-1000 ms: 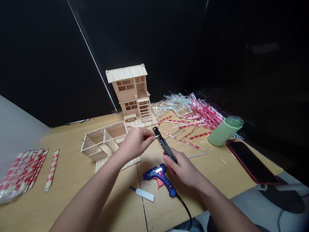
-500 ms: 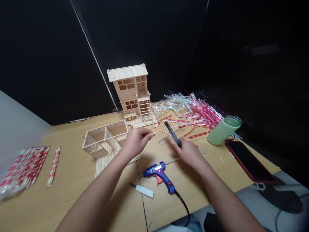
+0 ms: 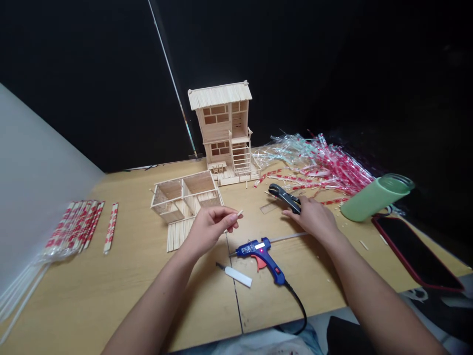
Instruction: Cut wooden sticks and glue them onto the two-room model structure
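Observation:
My left hand (image 3: 214, 228) pinches a short piece of wooden stick (image 3: 240, 213) between thumb and fingertips, just in front of the open-topped stick frame (image 3: 185, 197). My right hand (image 3: 316, 217) is around the handle end of black pliers (image 3: 284, 194), low over the table; their head points to the back left. Below and between my hands a blue glue gun (image 3: 262, 254) lies on its side, a red light lit and a glue stick out of its back. A white-handled tool (image 3: 238, 277) with a dark tip lies in front of it.
A two-storey stick house (image 3: 225, 133) stands at the back. Crumpled red and clear wrappers (image 3: 332, 160) are heaped behind my right hand, beside a green bottle (image 3: 373, 197) and a phone (image 3: 417, 254). Wrapped chopsticks (image 3: 76, 227) lie at left. The gun's black cable (image 3: 299, 303) runs off the front edge.
The view has swung left. My right hand has lowered the pliers toward the table, and they have moved away from my left hand. My left hand still pinches the stick piece.

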The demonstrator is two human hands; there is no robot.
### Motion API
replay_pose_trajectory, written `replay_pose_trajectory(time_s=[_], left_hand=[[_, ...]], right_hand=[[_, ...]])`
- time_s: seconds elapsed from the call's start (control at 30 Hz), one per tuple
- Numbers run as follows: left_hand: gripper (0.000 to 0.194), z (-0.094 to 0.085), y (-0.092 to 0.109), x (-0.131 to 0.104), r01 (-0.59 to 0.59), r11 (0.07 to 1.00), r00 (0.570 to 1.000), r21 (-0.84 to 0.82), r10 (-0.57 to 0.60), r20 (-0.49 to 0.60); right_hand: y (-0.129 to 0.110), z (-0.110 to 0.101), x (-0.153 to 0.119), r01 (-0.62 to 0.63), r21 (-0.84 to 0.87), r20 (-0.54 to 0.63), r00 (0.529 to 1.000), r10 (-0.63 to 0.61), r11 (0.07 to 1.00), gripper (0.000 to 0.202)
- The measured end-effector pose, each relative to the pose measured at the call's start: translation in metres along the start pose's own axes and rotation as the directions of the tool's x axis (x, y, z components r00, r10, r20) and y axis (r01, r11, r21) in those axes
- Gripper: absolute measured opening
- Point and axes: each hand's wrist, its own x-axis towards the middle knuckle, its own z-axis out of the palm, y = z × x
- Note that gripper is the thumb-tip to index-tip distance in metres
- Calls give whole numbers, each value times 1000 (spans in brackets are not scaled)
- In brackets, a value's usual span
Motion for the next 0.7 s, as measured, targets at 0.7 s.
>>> replay_pose_trajectory(time_s=[0.7], left_hand=[[26,18,11,16,90,992,994,-90,-96,-59]], right_hand=[[-60,-36,-70,279,884,-10,814,-581,376,48]])
